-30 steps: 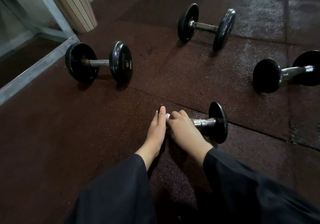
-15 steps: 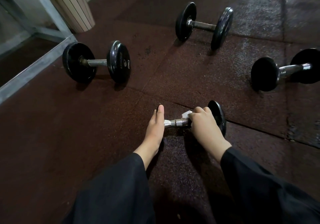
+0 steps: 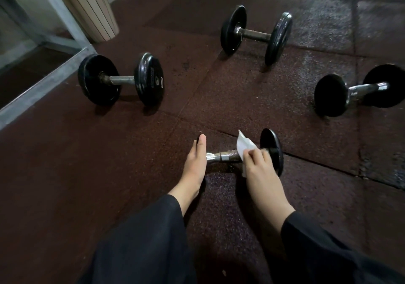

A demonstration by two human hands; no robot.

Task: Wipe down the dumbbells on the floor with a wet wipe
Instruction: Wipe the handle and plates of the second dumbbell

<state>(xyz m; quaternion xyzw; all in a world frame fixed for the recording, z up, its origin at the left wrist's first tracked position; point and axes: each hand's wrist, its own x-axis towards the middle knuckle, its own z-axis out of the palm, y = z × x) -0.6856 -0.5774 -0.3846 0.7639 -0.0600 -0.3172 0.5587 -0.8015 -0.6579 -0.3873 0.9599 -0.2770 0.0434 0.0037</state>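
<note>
Wiping one of four dumbbells with one wipe.

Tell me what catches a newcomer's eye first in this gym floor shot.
The white wet wipe, held by the right hand round the chrome handle of the nearest dumbbell, stands out at centre. The left hand lies flat against its other end. Three more dumbbells lie beyond on the dark red floor.
</note>
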